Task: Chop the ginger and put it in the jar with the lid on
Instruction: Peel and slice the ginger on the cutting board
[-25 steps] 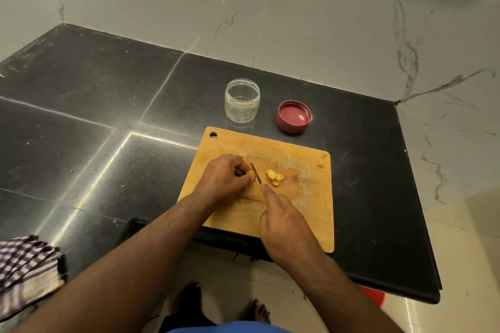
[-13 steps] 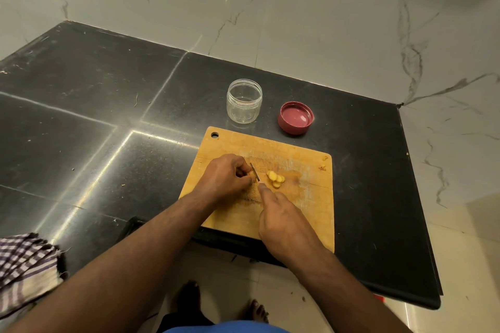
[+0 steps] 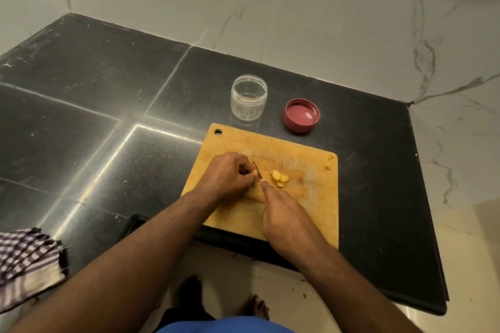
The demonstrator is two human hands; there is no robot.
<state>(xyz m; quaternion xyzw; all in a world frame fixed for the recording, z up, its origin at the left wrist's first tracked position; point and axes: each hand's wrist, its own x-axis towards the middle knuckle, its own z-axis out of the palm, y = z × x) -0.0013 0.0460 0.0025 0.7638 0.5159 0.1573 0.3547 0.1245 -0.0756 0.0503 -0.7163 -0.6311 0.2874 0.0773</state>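
Black stone counter meets a white marble wall. On the wooden board, the left hand pinches a small yellow ginger piece. The right hand grips the knife. Cut slices lie beside it.

No readable text, labels, brands, numbers or signs anywhere

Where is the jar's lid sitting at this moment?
In the head view the red lid lies upside down on the black counter, just right of the empty clear jar and beyond the far edge of the cutting board.
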